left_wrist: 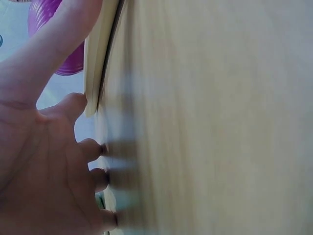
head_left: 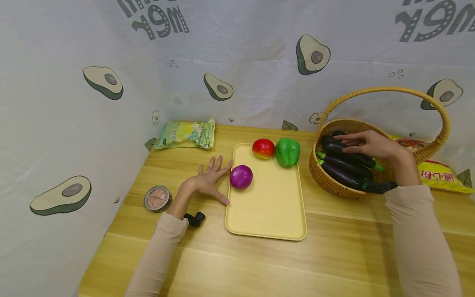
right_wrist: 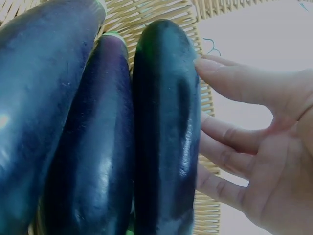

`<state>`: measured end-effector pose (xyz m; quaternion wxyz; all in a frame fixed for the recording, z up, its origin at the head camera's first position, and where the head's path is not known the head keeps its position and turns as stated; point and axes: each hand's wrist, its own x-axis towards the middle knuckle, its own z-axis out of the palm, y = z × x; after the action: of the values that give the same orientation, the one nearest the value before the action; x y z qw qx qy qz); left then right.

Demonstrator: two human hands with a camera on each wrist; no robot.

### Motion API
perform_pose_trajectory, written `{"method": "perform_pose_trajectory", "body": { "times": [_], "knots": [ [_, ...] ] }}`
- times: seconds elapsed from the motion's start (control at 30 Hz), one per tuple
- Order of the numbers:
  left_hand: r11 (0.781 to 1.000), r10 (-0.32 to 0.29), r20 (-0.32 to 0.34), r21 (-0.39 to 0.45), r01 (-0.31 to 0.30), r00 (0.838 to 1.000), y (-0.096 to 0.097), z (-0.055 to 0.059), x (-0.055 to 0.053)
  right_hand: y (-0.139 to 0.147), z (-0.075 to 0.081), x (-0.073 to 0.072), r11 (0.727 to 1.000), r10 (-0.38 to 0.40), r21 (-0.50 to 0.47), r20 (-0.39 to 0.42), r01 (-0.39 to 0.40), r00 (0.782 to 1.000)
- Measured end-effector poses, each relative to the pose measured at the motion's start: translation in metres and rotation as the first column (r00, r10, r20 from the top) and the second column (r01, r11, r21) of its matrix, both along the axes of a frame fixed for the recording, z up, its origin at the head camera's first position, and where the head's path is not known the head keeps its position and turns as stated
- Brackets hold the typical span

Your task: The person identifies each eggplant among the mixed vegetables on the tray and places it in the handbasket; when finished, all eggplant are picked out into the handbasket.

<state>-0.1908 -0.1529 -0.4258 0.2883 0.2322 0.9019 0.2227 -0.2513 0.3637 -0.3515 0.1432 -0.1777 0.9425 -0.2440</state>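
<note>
My left hand [head_left: 209, 181], fingers spread, rests at the left edge of a pale yellow tray [head_left: 267, 206]; thumb and index finger touch its rim. A purple onion [head_left: 241, 177] sits on the tray beside that hand. Toward the tray's far side lie a red-yellow mango [head_left: 263, 148] and a green bell pepper [head_left: 287, 152]. Over at the right, my right hand [head_left: 375, 144] reaches into a wicker basket [head_left: 315, 168] of dark eggplants [head_left: 343, 170]. In the right wrist view, its thumb touches the side of the outermost eggplant [right_wrist: 166, 127], with loosely extended fingers partly hidden behind it.
The basket's tall arched handle [head_left: 386, 89] rises around the right forearm. A yellow packet [head_left: 441, 175] lies behind the basket. At the left are a green-yellow packet [head_left: 185, 134] and a round tin [head_left: 157, 199]. A printed cloth [head_left: 252, 82] hangs along the table's back edge.
</note>
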Motion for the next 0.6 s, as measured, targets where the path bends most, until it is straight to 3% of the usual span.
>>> {"method": "perform_pose_trajectory", "body": {
  "times": [0.23, 0.37, 0.47, 0.6],
  "knots": [
    [0.997, -0.009, -0.016, 0.072, 0.01, 1.0, -0.01, 0.006, 0.003, -0.004, 0.015, 0.015, 0.999, -0.049, 0.016, 0.05, 0.048, 0.998],
    [0.99, 0.025, -0.091, 0.142, -0.012, 0.996, -0.021, 0.018, 0.005, -0.013, 0.028, 0.026, 0.996, -0.063, -0.056, 0.131, 0.07, 0.989],
    [0.982, 0.08, -0.167, 0.183, -0.049, 0.983, -0.024, 0.031, 0.005, -0.021, 0.037, 0.036, 0.992, -0.071, -0.09, 0.159, 0.086, 0.985],
    [0.967, 0.157, -0.242, 0.233, -0.1, 0.957, -0.018, 0.049, 0.004, -0.035, 0.05, 0.051, 0.991, -0.068, -0.107, 0.131, 0.082, 0.989]
  ]
}}
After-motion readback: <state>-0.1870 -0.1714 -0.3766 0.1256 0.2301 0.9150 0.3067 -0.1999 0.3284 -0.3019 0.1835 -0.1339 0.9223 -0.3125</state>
